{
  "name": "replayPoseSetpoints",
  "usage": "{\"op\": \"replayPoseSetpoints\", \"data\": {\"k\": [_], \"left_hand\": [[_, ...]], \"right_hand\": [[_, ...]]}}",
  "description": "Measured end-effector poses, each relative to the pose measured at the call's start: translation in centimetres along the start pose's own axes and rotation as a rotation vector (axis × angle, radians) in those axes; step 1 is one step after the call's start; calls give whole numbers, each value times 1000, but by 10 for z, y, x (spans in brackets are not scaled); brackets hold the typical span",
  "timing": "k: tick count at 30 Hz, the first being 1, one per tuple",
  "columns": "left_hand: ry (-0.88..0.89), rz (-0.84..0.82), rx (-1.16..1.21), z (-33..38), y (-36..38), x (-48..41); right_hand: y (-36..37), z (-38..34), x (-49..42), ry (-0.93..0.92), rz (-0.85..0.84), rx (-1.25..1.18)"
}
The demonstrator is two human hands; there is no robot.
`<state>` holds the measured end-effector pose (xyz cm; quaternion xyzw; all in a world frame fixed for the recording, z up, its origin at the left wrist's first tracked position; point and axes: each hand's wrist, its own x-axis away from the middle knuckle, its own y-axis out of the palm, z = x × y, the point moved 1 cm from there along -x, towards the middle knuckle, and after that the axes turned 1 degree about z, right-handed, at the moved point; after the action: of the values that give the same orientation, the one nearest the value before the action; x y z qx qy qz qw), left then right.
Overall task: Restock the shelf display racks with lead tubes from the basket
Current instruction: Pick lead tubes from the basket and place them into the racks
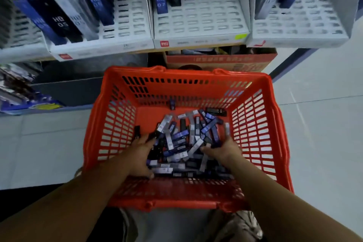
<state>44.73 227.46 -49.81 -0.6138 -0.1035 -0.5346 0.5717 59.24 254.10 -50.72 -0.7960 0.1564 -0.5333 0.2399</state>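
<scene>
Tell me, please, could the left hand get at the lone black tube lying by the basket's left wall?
Probably yes. The left hand is already inside the basket, and the lone black tube lies just beyond its fingertips with nothing covering it.

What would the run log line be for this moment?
stage: gathering | left hand: in lead tubes | right hand: in tubes | orange basket: pile remains | display racks: partly filled
</scene>
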Motion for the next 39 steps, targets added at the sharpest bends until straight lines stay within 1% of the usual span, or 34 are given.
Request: {"op": "replayPoseSetpoints", "data": {"k": [2, 4, 6, 8, 11, 13, 14, 18, 21, 25, 28, 34, 36, 39], "left_hand": [[-6, 59, -102, -3, 6, -5], [1, 129, -149, -3, 9, -11], [-1, 159, -117, -6, 12, -17], [-18, 175, -31, -9, 12, -23], [-38, 271, 112, -10, 10, -30], [-39, 317, 129, -11, 10, -34], [-40, 331, 124, -11, 9, -35], [-99, 334, 129, -9, 8, -39], [-182, 302, 166, -3, 4, -44], [-256, 239, 306, -2, 2, -49], [-260, 229, 450, -2, 6, -51], [-229, 180, 419, 1, 12, -46], [-199, 180, 406, 3, 11, -41], [-149, 210, 444, 10, 1, -32]], "right_hand": [[2, -12, -2, 38, 14, 178], [4, -19, -6, 78, 45, 263], [7, -23, -7, 96, 49, 323], [14, -26, -1, 83, 62, 340], [23, -23, -5, -2, 143, 288], [18, -21, -11, -87, 205, 235], [15, -20, -15, -100, 215, 160], [9, -17, -26, -59, 135, -183], [7, -15, -30, -50, 113, -256], [9, -13, -37, 36, 45, -416], [5, -13, -39, 58, -16, -477], [2, -14, -32, 31, -116, -498], [3, -17, -28, 40, -113, -530], [-2, -25, -20, -11, -45, -552]]}}
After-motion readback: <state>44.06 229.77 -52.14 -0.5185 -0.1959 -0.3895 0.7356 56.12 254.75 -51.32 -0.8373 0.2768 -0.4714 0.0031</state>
